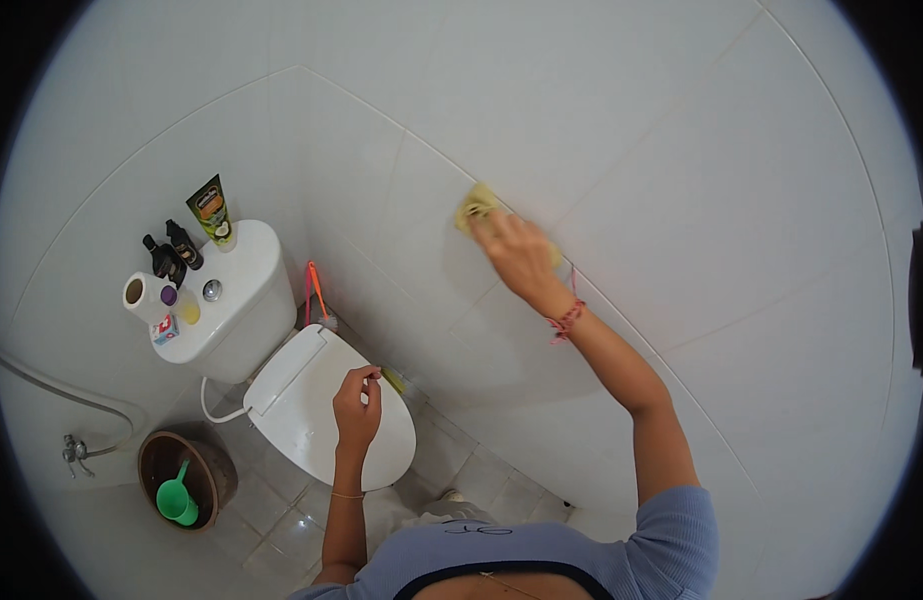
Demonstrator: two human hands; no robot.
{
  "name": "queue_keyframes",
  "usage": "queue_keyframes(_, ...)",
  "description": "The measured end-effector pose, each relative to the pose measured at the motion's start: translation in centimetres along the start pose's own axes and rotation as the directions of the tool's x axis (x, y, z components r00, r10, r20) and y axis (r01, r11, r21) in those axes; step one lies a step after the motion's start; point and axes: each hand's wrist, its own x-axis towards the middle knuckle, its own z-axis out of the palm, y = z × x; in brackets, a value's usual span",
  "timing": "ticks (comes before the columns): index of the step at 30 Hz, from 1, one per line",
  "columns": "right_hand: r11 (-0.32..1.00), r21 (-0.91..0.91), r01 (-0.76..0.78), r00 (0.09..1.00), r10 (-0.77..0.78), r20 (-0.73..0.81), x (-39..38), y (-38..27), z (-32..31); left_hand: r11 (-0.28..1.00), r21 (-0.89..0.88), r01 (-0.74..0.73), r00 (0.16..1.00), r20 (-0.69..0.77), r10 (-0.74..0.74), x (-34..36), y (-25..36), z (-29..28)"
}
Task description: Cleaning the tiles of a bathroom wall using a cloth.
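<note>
My right hand [521, 255] presses a yellow cloth [473, 203] against the white tiled wall [621, 150], right at the tile seam. The fingers are bent over the cloth, and a bit of it shows past the far side of the hand. A pink woven bracelet circles that wrist. Over the closed white toilet lid [301, 385] hovers my left hand [357, 408], its fingers curled in with nothing visible in them. Just beyond its fingertips, by the lid's edge, is a small yellow-green thing [392, 380] whose kind I cannot make out.
On the toilet tank [256, 255] stand a green-and-black tube [212, 213], dark bottles [167, 262], a toilet roll [141, 292], a purple-capped bottle [185, 304] and a small box [164, 328]. An orange-handled brush [317, 290] leans behind. Lower left, a brown bucket [224, 480] holds a green dipper [176, 500], near a tap [76, 453].
</note>
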Motion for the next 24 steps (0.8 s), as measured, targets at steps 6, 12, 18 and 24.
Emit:
queue_keyframes(6, 0.770, -0.228, -0.596, 0.724, 0.393, -0.567, 8.2, 8.3, -9.7, 0.993, 0.026, 0.116, 0.992, -0.060, -0.115, 0.8, -0.7, -2.6)
queue_keyframes(12, 0.660, -0.094, -0.745, 0.531, 0.503, -0.682, 18.6, 10.1, -7.8, 0.981, 0.035, 0.189, 0.975, -0.128, -0.183, 0.0, -1.8, -4.3)
queue_keyframes(18, 0.955, -0.109, -0.276, 0.935, 0.241, -0.260, 17.1, 0.4, 5.9, 0.975, 0.059, 0.214, 0.970, -0.128, -0.205, -1.1, -1.6, -4.1)
queue_keyframes(24, 0.994, 0.106, -0.015, 0.964, -0.014, 0.265, -1.2, -8.0, 13.0, 0.976, 0.040, 0.214, 0.976, -0.055, -0.212, -1.1, -1.2, -2.8)
